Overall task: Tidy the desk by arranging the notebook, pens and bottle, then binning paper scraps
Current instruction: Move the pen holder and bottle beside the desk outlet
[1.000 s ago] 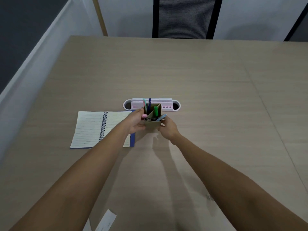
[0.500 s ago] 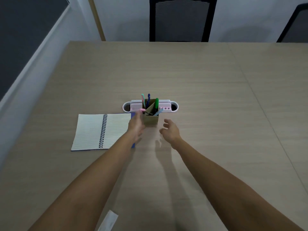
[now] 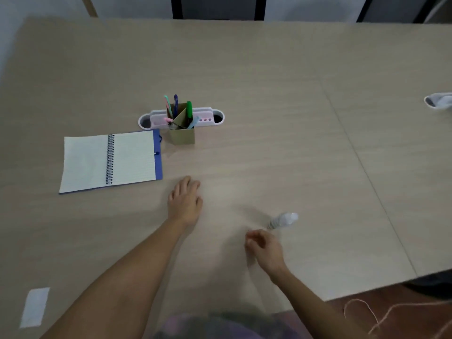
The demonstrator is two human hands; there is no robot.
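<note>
An open spiral notebook with a blue cover lies flat at the left of the desk. Just right of it stands a brown cardboard pen holder with several pens upright in it. A clear plastic bottle lies on its side near the front, blurred. My left hand rests palm down on the desk below the holder, fingers apart. My right hand hovers with fingers curled loosely, just short of the bottle and holding nothing. A white paper scrap lies at the front left.
A white and pink desk organiser sits behind the pen holder. A crumpled white object lies at the far right edge. Dark chairs stand beyond the desk. A thin cord trails on the floor at the lower right.
Both hands let go of the pen holder and drew back toward me. The view swung right and down, and the bottle came into sight by my right hand.
</note>
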